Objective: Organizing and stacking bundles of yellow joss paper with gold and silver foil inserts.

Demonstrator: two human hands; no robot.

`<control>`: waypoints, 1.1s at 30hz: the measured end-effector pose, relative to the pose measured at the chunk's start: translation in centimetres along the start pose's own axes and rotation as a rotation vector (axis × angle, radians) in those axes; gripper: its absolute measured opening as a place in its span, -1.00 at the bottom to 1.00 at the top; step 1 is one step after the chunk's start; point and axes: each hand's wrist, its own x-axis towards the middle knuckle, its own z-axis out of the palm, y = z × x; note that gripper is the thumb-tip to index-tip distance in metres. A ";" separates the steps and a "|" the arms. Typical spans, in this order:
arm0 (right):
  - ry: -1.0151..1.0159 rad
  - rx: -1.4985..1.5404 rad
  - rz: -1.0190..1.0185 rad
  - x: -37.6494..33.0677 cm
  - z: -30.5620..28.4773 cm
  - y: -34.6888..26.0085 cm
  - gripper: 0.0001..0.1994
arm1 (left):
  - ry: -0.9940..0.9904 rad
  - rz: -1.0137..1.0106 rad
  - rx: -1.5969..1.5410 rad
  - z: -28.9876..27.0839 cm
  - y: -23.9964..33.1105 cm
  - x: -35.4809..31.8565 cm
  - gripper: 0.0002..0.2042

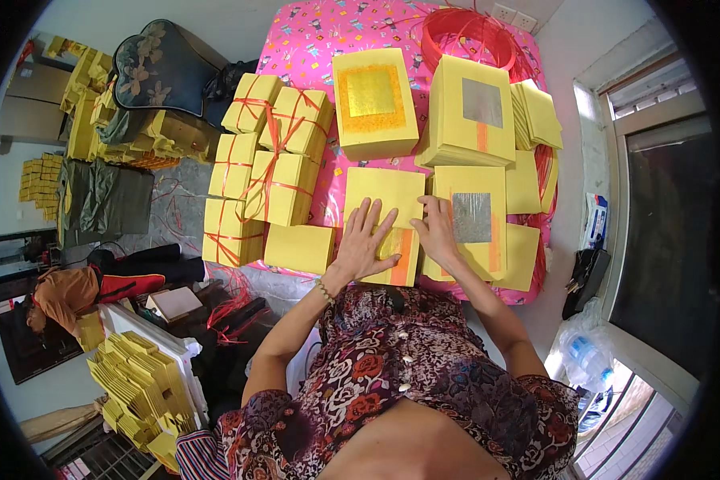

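A: What is spread across the table?
B: The table wears a bright pink patterned cloth (300, 40). Tied bundles (284, 188) of yellow paper, bound with red ribbon, stand along its left side. At the back is a stack with a gold square (374, 96); to its right, a taller stack with a silver square (482, 104), and behind that a red ring (430, 40) among loose red strands.
A: And the hands?
B: The left hand (364, 244) lies flat with its fingers spread on yellow paper (384, 184) at the front of the table, close to the person's body. The right hand (436, 232) is at that paper's right edge, fingers bent; I can't tell whether it pinches anything. Just beside it is another sheet with a silver patch (472, 216).
A: How about the room?
B: On the left there's a dark chair back (156, 68) with a flower pattern, a grey floor (180, 208), and someone in a brown top (72, 292). Heaped yellow paper pieces (136, 384) sit at lower left.
A: And over on the right?
B: A dark window pane (668, 224) in a pale frame, with a plastic bottle (588, 360) below it. A wall socket (504, 14) shows behind the table.
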 end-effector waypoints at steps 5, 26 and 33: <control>-0.002 0.019 0.030 -0.3 0.0 -0.6 -0.55 | 0.013 0.005 -0.030 0.1 0.0 -0.1 -0.09; -0.363 -0.505 -0.503 -3.1 0.7 -0.1 -0.04 | -0.010 0.027 -0.069 -0.8 -0.4 -0.1 0.04; -0.418 -0.571 -0.507 -3.1 0.3 -0.7 0.09 | -0.081 0.060 0.007 -2.0 -3.3 -1.5 0.01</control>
